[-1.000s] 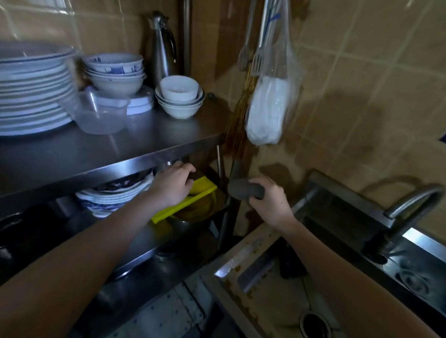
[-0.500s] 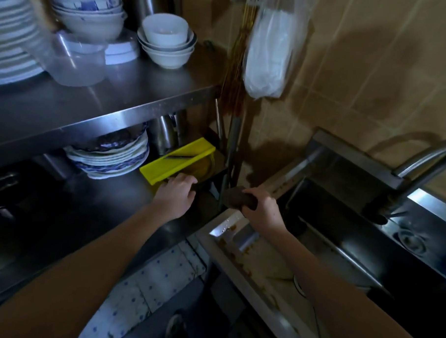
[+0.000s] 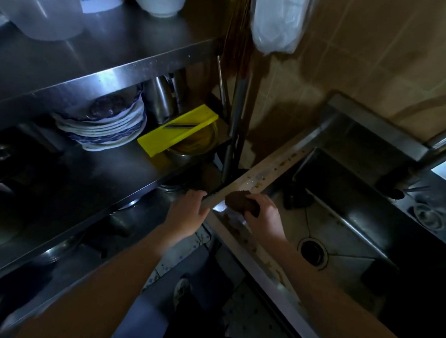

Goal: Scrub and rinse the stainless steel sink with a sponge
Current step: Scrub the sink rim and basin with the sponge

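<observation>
The stainless steel sink (image 3: 276, 163) fills the right of the view, its rim spotted with brown residue and its drain (image 3: 313, 252) in the basin floor. My right hand (image 3: 265, 219) grips a dark brown sponge (image 3: 241, 200) and holds it on the sink's near left corner. My left hand (image 3: 189, 213) rests against the outer edge of that same corner, fingers curled over the rim. Part of the faucet (image 3: 445, 142) shows at the right edge.
A steel shelf rack (image 3: 114, 69) stands left of the sink. Stacked plates (image 3: 103, 128), a yellow slicer (image 3: 177, 129) over a metal bowl, and bowls on top sit there. A plastic bag (image 3: 277, 20) hangs on the tiled wall. Floor tiles show below.
My left hand left the yellow slicer on the shelf and came down to the sink corner. My right hand lowered the sponge onto the sink rim. The view tilted downward.
</observation>
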The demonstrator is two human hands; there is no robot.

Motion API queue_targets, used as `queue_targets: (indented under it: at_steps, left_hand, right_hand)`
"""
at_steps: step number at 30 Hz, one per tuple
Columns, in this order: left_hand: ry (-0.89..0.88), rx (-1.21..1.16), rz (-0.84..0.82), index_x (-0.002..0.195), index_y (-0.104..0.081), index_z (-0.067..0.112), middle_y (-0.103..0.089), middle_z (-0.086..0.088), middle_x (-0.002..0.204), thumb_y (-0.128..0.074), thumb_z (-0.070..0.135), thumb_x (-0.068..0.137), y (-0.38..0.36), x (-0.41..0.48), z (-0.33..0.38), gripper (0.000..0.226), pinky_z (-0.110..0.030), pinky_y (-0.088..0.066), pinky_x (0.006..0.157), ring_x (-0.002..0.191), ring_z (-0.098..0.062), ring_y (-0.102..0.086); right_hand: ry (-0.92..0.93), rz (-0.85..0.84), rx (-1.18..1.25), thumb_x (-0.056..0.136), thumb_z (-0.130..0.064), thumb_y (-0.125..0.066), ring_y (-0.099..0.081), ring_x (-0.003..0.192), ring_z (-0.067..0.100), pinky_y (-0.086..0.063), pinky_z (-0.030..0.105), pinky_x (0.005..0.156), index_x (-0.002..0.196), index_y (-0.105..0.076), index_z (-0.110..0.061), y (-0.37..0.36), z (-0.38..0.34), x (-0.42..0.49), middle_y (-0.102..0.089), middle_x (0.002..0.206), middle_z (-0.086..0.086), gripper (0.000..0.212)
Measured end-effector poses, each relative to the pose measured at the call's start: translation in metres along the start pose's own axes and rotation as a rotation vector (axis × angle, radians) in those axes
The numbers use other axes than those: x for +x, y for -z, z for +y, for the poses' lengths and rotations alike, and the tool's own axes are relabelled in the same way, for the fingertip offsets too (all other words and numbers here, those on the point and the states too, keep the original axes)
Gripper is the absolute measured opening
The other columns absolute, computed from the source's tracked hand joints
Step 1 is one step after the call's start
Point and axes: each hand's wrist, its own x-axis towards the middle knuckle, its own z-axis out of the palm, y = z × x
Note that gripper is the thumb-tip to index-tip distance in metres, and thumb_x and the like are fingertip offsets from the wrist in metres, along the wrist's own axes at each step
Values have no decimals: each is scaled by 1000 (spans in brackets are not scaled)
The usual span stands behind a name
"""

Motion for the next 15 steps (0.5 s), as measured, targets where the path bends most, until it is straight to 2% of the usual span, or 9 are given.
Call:
queue_targets:
  at_steps: [8, 15]
  left_hand:
    - [-5, -24, -28, 134, -41, 19, -52, -4, 130, -54, 46, 89, -28, -6, -16, 54, -42, -42, 96, 119, -23, -50]
    - [-2, -112, 9, 129, -46, 23, -55, 1, 125, -59, 49, 85, -29, -5, -26, 52, -42, -45, 93, 113, -18, -53]
  right_hand:
    - [5, -30, -34, 80, -7, -64, -51, 109, 20, -45, 32, 93, 119, -58, -18, -25, 7, -9, -56, 116, 2, 41]
    - [48, -147, -132, 84, -11, -66, -42, 123, 30, -37, 38, 106, 130, -57, -20, -38, 17, -10, -48, 137, 8, 48]
